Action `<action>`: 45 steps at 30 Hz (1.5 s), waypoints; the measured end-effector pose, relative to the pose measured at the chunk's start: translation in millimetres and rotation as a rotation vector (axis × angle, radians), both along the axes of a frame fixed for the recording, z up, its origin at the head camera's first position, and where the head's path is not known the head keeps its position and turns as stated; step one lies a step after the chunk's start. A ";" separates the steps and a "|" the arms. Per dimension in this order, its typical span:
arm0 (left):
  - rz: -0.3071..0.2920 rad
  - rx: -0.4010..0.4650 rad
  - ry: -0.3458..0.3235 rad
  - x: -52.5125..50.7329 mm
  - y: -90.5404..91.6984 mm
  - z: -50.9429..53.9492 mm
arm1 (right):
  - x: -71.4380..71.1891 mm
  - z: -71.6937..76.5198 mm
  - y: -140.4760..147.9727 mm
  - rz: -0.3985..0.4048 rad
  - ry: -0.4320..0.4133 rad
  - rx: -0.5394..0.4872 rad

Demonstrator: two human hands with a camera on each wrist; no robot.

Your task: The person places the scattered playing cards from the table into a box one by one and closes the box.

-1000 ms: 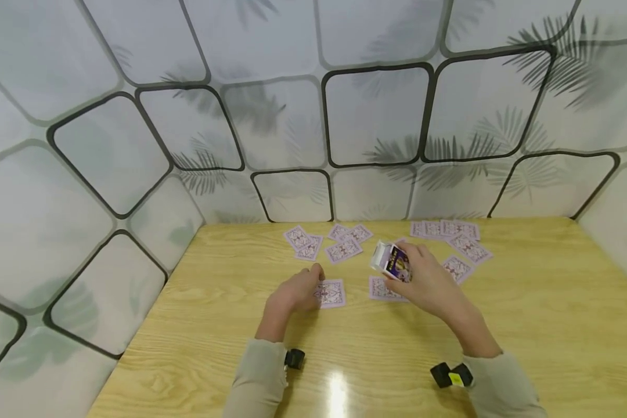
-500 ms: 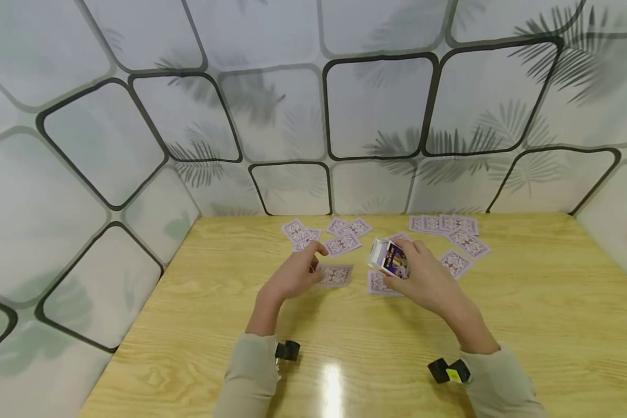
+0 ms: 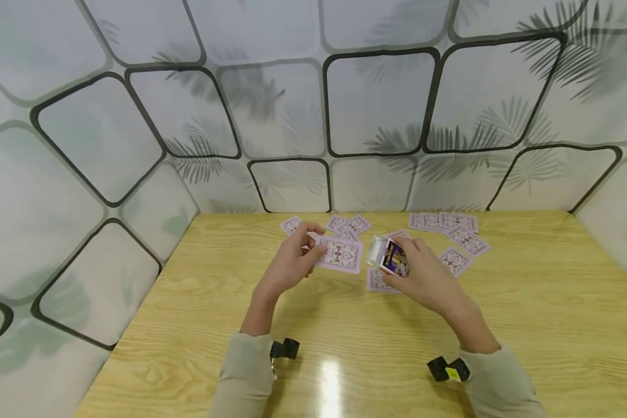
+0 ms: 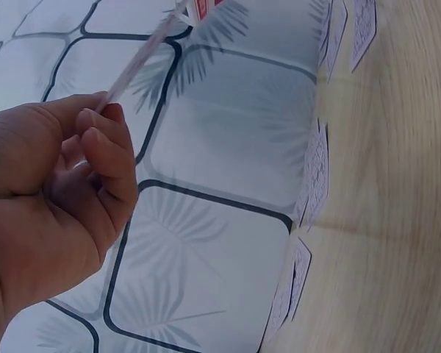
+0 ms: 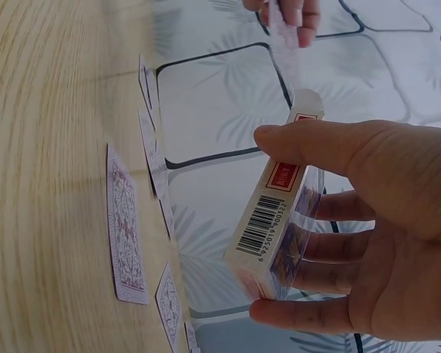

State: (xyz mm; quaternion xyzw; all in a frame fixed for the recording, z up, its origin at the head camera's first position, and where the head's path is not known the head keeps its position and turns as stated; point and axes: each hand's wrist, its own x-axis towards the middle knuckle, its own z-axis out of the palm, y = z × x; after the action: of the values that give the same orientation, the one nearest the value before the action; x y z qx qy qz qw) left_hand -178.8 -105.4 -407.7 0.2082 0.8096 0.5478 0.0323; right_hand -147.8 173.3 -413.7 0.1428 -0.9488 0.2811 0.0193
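Observation:
My left hand pinches a playing card between thumb and fingers, its patterned purple back facing up, off the table. The left wrist view catches that card almost edge-on. To its right, my right hand grips a playing-card box with a dark purple and gold front. The box's white end with its flap points left, toward the held card, and the two stay apart. A barcode shows on the box's side in the right wrist view. Under the right hand lies another card, partly hidden.
Face-down cards lie along the back of the wooden table: a left group, a right row and a single card. A patterned wall covering rises behind the table's far edge.
My left hand has picked the card up off the table and brought it up and forward, near the box's height. The right hand has held the box nearly still.

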 end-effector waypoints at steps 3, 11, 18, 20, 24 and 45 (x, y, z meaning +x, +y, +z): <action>0.019 0.056 0.021 1.3 3.1 2.5 | 1.8 1.0 -0.8 0.001 0.003 0.000; 0.120 0.173 0.052 7.4 17.1 9.3 | 5.9 5.7 -4.0 0.016 0.042 0.011; 0.109 0.117 0.126 11.9 29.2 8.7 | 8.8 7.7 -7.0 0.024 0.058 0.036; 0.099 0.090 0.156 13.1 31.0 8.1 | 9.1 7.9 -7.7 0.026 0.061 0.041; 0.104 0.054 0.190 14.7 33.3 8.2 | 9.1 8.2 -8.4 0.021 0.070 0.052; 0.159 0.033 0.223 15.1 37.8 8.4 | 9.0 6.0 -9.7 0.030 0.091 0.108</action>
State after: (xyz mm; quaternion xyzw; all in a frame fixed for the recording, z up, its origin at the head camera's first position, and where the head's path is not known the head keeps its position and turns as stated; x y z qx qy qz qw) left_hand -163.7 -67.7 -399.4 0.2035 0.8129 0.5356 -0.1046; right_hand -138.7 163.5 -407.6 0.1706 -0.9584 0.2231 0.0504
